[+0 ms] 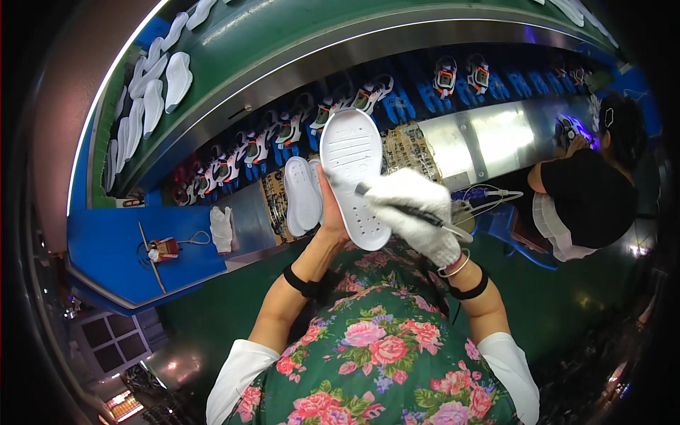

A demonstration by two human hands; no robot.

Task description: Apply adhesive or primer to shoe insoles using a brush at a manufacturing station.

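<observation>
White shoe sole [351, 159] raised before the bench [453, 145], faint moulded marks too small to read, bare left hand [330, 212] gripping its edge, gloved right hand [416, 216] clasping a dark pen-like tool [419, 214] over it, darkly lettered brown covering [413, 150] behind.

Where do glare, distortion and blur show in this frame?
Head view: glare whitens patches of the metal bench. Head view: fisheye bends the green conveyor into an arc; corners go black. Head view: the white sole reads clearly, grooves and holes distinct; the gloved right hand may be slightly soft, hard to tell.
</observation>
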